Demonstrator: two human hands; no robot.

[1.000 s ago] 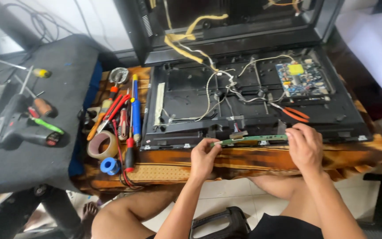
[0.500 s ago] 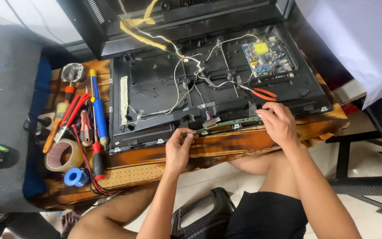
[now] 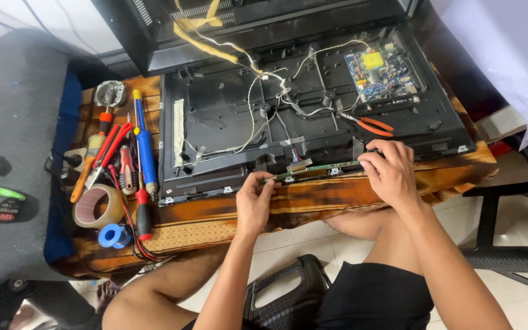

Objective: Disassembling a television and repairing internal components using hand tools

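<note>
From the head camera, a big black flat screen panel [image 3: 313,116] lies face down on a wooden tabletop [image 3: 313,201] with its back cover off, so the parts inside can be reached. Along the near edge of the panel sits a long thin green circuit strip [image 3: 319,168]. The left hand [image 3: 255,198] pinches the left end of this strip between thumb and fingers, and the right hand [image 3: 389,171] is closed over its right end. Holding both ends keeps the thin strip level, so it likely won't bend. At the far right of the panel is a blue circuit board [image 3: 380,73], and white wires [image 3: 258,104] run from the middle of the panel toward it. Orange-handled pliers [image 3: 368,125] rest on the panel just behind the right hand, close enough to grab. Left of the panel lie screwdrivers [image 3: 142,146], a roll of brown tape [image 3: 98,206] and a small blue spool [image 3: 112,235], kept together out of the way.
</note>
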